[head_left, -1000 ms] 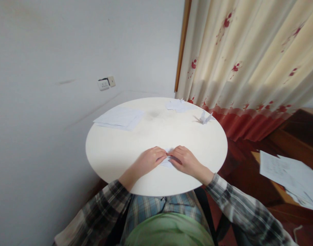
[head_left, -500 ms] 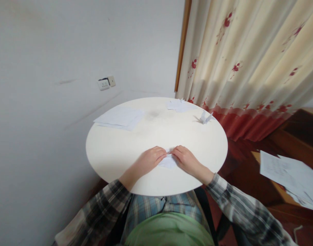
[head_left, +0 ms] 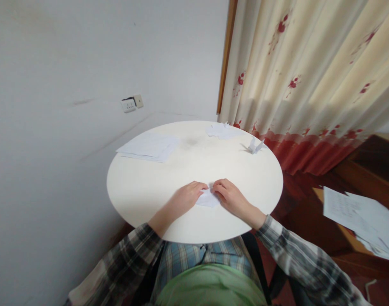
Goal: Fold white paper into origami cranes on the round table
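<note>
A small folded piece of white paper (head_left: 208,199) lies on the round white table (head_left: 143,191) near its front edge. My left hand (head_left: 192,194) grips its left side, fingers bent and pressed together at the upper left. On the opposite side my right hand (head_left: 228,193) pinches the upper right corner, with the fingertips curled over the paper. Parts of the paper's edges are hidden beneath the fingers. Farther back on the right stands a folded paper crane (head_left: 255,146), apart from both hands.
Large white sheets (head_left: 150,146) are stacked at the table's back left. Smaller papers (head_left: 223,131) lie at the back right. A wall with a socket (head_left: 128,105) borders the left, and a flowered curtain (head_left: 293,85) hangs behind. Written papers (head_left: 356,216) rest on a box at right.
My right fingertips have shifted slightly up along the paper, and the gap between my hands has opened a little. More of the paper's upper part shows.
</note>
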The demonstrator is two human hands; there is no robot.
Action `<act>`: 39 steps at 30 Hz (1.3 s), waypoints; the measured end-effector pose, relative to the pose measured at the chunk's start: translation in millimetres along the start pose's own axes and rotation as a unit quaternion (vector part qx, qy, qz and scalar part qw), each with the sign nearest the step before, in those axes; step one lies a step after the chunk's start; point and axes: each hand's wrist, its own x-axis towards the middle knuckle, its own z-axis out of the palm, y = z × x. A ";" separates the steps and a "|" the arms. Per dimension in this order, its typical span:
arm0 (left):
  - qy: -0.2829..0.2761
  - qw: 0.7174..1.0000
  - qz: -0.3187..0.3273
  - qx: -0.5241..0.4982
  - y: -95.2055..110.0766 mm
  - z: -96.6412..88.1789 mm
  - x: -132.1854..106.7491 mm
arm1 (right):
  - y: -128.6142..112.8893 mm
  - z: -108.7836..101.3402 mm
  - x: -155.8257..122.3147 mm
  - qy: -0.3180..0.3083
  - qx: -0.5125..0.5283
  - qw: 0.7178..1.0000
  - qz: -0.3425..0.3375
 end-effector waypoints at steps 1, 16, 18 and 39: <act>0.001 1.000 0.002 0.002 -0.1 -0.1 0.1 | 0.4 0.8 0.3 0.003 0.000 1.000 0.000; 0.004 1.000 0.017 0.006 0.2 -1.2 -0.5 | 0.3 -0.1 -1.0 -0.011 0.038 0.999 -0.011; 0.002 1.000 0.022 0.006 1.0 -1.9 -0.5 | 0.6 0.3 -0.8 -0.012 0.036 0.999 -0.014; -0.012 1.000 -0.013 -0.013 1.3 -1.9 -2.4 | 1.4 1.0 -2.3 0.001 0.032 0.999 -0.031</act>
